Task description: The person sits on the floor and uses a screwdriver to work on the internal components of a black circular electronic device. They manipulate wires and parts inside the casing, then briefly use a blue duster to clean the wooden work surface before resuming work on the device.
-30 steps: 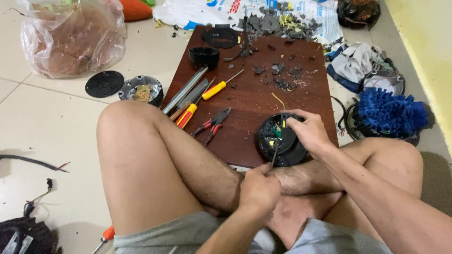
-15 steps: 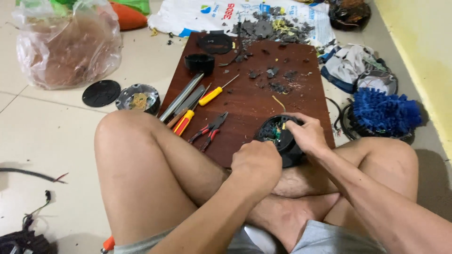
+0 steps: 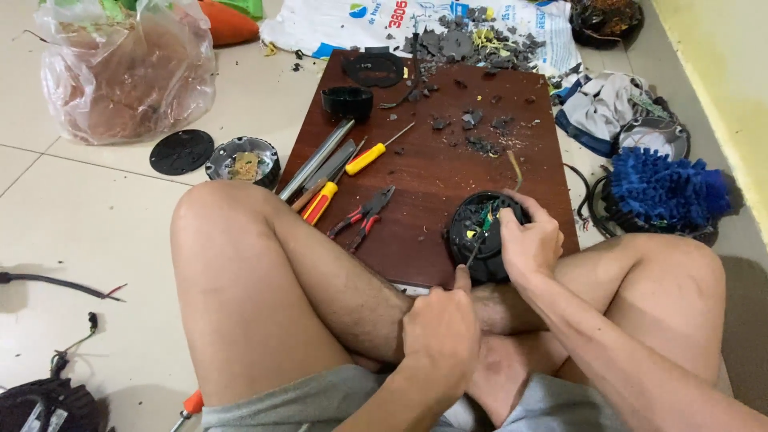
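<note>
A black round device [image 3: 472, 228] with green and yellow wires inside rests on the near edge of a dark brown board [image 3: 432, 160], against my crossed legs. My right hand [image 3: 532, 240] grips the device's right rim. My left hand [image 3: 440, 332] sits just below it, over my shin, closed on a thin tool. The tool's dark shaft [image 3: 474, 250] points up into the device's open top. Its handle is hidden in my fist.
On the board lie red-handled pliers [image 3: 364, 214], a yellow screwdriver [image 3: 368, 158], metal files [image 3: 316, 160], a black cup [image 3: 347, 102] and grey debris [image 3: 472, 40]. Left are a plastic bag [image 3: 128, 72], a black disc [image 3: 182, 151] and a round housing [image 3: 244, 160]. A blue fuzzy pad [image 3: 668, 188] lies to the right.
My left hand rose toward the device half a second ago and has come back down toward my lap. My right hand has stayed on the device.
</note>
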